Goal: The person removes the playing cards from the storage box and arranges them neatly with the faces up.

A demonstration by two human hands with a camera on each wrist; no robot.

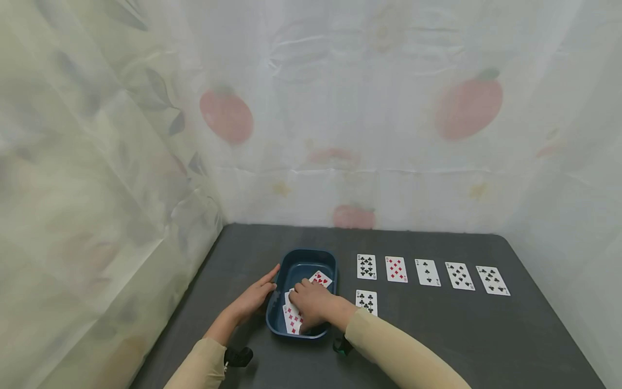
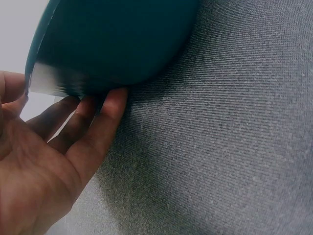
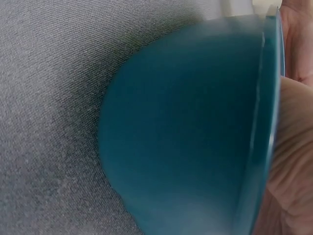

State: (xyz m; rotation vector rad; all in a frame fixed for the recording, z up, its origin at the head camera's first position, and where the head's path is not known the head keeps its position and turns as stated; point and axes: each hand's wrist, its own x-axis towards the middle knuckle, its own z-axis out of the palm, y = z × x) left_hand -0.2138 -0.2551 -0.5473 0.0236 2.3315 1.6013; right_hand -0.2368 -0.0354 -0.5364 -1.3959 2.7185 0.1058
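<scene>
Head view: I'm watching the left hand (image 1: 250, 303) laying extended fingers against the blue rounded-rectangular tray (image 1: 295, 272) on the dark grey table (image 1: 437, 335). The right hand (image 1: 315, 303) is reaching inside over white, red-marked playing cards (image 1: 293, 321); whether it's grasping one, I cannot tell. Five face-up cards (image 1: 427, 272) are forming a row farther off, before the white fruit-printed curtain (image 1: 330, 108).

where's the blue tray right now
In the head view, the blue tray stands on the dark table, left of the row of cards, with the left hand against it and the right hand inside.
</scene>
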